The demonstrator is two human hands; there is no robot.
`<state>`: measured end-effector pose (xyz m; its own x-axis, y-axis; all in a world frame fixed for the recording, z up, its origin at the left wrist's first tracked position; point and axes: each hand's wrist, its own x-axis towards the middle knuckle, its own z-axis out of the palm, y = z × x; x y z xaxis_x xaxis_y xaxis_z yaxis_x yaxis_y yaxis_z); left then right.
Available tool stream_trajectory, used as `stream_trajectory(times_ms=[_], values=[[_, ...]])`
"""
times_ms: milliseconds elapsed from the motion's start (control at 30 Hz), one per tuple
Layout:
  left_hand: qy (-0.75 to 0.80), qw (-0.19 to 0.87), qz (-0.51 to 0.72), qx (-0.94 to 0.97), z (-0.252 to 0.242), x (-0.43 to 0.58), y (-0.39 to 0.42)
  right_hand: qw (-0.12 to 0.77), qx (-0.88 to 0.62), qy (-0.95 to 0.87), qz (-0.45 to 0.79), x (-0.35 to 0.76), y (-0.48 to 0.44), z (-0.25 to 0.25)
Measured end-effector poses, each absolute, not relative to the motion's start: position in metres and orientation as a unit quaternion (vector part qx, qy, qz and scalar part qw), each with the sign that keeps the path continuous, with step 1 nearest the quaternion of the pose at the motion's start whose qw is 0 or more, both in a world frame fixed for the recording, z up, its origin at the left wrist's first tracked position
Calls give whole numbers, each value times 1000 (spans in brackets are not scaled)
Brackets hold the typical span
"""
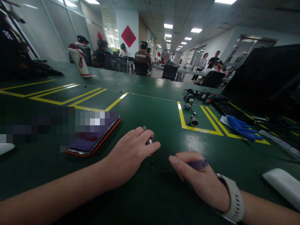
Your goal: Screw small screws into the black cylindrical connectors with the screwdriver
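Observation:
My left hand is closed around a small silvery metal part, mostly hidden by the fingers. A short stub of it sticks up behind the knuckles. My right hand is closed on a screwdriver with a see-through purple handle. Its thin dark shaft points left, low over the table, and is hard to make out. Near that tip sits a tiny dark ring-like piece; whether they touch I cannot tell. Two similar pieces, one dark ring and another ring, lie below my left fingers.
A phone in an orange case lies left of my left hand. Metal chuck-like parts lie inside yellow tape on the green table. A blue glove and white object are at right; a cup stands far left.

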<state>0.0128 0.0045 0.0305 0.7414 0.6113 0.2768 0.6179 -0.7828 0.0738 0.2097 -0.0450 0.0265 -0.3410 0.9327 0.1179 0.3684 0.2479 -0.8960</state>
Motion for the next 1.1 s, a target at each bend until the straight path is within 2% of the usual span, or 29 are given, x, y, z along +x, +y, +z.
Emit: stream_trajectory(times_ms=[133,233,367,467,533,733,867,1100], values=[[-411,-261,-243,-839,33,14,7,365,-465,-677,438,210,-44,23],[-455,-445,-264,-725,33,17,8,412,-461,-611,495,208,-40,14],[-444,-589,-270,-619,37,19,3,505,-388,-494,592,208,-39,10],[-428,-604,-264,-618,39,16,-4,559,-336,-526,546,213,-46,17],[-416,-583,-266,-646,39,14,-11,561,-332,-595,471,217,-53,23],[-420,-575,-295,-637,44,18,-28,459,-303,-800,240,217,-68,46],[-434,-589,-307,-609,49,25,-33,404,-265,-857,180,211,-67,50],[-452,-576,-308,-607,44,29,-31,398,-275,-870,94,203,-67,42]])
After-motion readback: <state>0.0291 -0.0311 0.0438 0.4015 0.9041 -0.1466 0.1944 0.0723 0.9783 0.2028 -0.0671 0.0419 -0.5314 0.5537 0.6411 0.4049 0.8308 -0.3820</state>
